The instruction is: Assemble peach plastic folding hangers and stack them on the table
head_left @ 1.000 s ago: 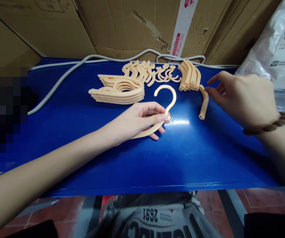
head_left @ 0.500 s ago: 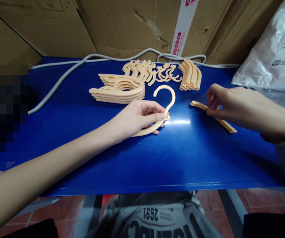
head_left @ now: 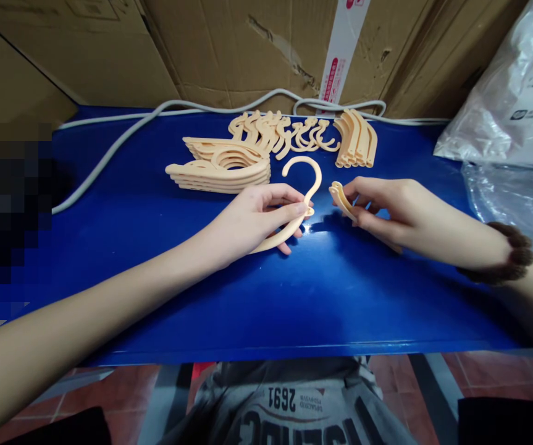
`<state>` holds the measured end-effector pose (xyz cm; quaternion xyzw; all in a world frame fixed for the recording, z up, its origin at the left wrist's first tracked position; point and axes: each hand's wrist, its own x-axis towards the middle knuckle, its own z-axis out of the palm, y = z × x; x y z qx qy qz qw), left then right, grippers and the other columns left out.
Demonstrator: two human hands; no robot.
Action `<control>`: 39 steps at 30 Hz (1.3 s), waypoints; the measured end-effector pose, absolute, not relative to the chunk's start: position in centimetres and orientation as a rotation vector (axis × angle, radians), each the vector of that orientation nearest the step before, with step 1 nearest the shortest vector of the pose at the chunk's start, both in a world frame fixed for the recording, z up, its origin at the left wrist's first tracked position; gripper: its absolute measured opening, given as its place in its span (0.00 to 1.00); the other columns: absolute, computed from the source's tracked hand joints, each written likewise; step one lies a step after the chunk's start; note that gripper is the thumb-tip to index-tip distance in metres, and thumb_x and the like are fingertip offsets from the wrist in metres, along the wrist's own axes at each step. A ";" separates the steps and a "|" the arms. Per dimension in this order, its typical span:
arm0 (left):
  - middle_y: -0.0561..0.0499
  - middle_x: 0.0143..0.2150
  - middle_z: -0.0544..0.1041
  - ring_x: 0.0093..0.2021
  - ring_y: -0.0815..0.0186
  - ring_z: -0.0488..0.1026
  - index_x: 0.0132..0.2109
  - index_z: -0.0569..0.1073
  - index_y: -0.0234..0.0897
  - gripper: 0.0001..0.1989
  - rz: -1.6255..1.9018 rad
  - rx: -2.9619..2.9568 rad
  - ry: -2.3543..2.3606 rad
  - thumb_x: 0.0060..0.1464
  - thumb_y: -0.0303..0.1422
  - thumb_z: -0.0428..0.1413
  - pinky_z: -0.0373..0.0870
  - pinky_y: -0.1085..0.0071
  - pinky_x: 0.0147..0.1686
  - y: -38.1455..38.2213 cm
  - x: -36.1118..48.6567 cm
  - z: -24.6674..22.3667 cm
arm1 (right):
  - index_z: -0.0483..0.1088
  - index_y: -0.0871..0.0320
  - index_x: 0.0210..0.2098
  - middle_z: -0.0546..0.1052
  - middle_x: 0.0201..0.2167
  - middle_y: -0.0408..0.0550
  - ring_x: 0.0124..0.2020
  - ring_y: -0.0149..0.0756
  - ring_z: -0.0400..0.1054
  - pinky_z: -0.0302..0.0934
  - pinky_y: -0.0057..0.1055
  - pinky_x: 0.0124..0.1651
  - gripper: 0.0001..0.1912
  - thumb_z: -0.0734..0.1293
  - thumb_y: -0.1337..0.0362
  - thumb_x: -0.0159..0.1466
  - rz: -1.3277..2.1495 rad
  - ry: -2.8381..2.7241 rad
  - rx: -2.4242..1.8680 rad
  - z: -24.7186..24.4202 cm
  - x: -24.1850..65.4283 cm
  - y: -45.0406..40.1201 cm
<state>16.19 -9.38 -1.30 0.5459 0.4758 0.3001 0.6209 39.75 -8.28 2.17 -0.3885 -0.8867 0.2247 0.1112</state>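
Note:
Between the thumb and fingers of my left hand (head_left: pixel 266 213) is a cream plastic hanger piece (head_left: pixel 315 176), its hook curving upward and one arm running down to the left under the palm. My right hand (head_left: pixel 381 207) pinches a loose cream hanger arm (head_left: pixel 341 199), whose end points left toward the joint below the hook. A small gap separates the two pieces. The rest of the loose arm is hidden behind my right fingers. Just beyond my left hand lies a stack of cream hangers (head_left: pixel 224 176).
Along the back of the blue table (head_left: pixel 247 315) lie several loose hooks (head_left: pixel 312 136), curved pieces (head_left: pixel 252 130) and a stack of hanger arms (head_left: pixel 356 139). A white cable (head_left: pixel 118 151) runs behind them, before cardboard boxes (head_left: pixel 229 55). Clear plastic bags (head_left: pixel 493 117) are at the right.
My right hand has lifted the loose hanger arm and brought it left, close to the hook piece, turning it on the way. My left hand has shifted slightly left with its piece.

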 end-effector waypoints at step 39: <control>0.51 0.28 0.78 0.27 0.69 0.77 0.42 0.77 0.34 0.06 0.712 1.333 1.079 0.63 0.32 0.59 0.72 0.82 0.19 -8.8 15.5 -1.5 | 0.65 0.56 0.32 0.64 0.20 0.42 0.20 0.30 0.54 0.41 0.32 0.30 0.18 0.53 0.53 0.70 0.355 -2.850 -1.275 0.8 38.6 -8.9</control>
